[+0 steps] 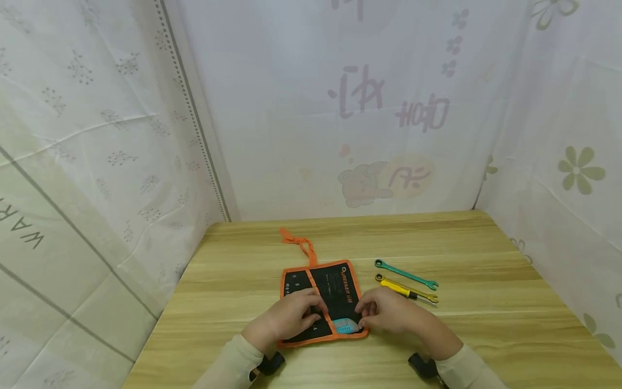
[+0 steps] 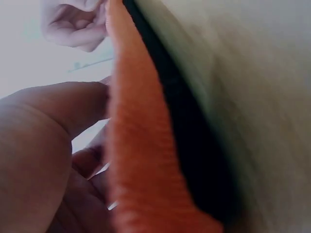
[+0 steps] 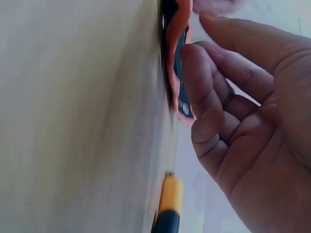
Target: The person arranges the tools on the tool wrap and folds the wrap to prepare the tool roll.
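Observation:
A black fabric tool pouch (image 1: 335,292) with orange trim lies spread on the table, a knotted orange tie at its top. Near its lower right corner is a rounded light-blue and grey object (image 1: 346,326), its exact kind unclear. My left hand (image 1: 293,316) rests over the left pockets, fingers bent loosely; whether they touch the cloth is hard to tell. At the pouch's right edge my right hand (image 1: 389,310) has its thumb beside the object's end. The right wrist view shows a gap between that thumb and the bent fingers (image 3: 197,73). Orange trim (image 2: 138,121) hides part of the left fingers.
Right of the pouch lie a green ratchet wrench (image 1: 405,274), a gold ratchet wrench (image 1: 427,295) and a yellow-and-black handled tool (image 1: 396,287) with a metal shaft. Printed curtains (image 1: 301,135) hang behind and beside the wooden table (image 1: 491,270).

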The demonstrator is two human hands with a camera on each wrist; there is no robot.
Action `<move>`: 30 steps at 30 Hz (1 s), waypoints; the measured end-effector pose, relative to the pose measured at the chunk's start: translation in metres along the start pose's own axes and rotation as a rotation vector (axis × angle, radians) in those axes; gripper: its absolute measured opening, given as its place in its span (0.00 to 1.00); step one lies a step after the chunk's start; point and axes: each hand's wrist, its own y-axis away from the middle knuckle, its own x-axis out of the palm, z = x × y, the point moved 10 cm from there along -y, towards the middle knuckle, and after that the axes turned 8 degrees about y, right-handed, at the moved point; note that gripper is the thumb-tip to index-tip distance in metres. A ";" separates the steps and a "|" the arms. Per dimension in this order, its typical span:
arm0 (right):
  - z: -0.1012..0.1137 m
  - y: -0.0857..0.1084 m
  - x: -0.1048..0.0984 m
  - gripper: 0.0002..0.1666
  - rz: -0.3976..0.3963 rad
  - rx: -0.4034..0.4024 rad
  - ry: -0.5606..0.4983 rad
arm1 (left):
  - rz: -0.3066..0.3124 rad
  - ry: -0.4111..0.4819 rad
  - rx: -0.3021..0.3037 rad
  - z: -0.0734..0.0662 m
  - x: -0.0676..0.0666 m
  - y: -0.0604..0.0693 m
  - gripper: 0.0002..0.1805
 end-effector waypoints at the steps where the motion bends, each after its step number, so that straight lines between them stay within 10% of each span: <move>1: -0.002 0.001 -0.003 0.08 -0.011 0.001 -0.003 | -0.003 -0.004 0.006 0.000 0.000 0.000 0.09; 30: -0.100 0.051 -0.110 0.14 -0.331 0.229 0.114 | 0.002 -0.078 -0.005 0.007 0.008 -0.010 0.09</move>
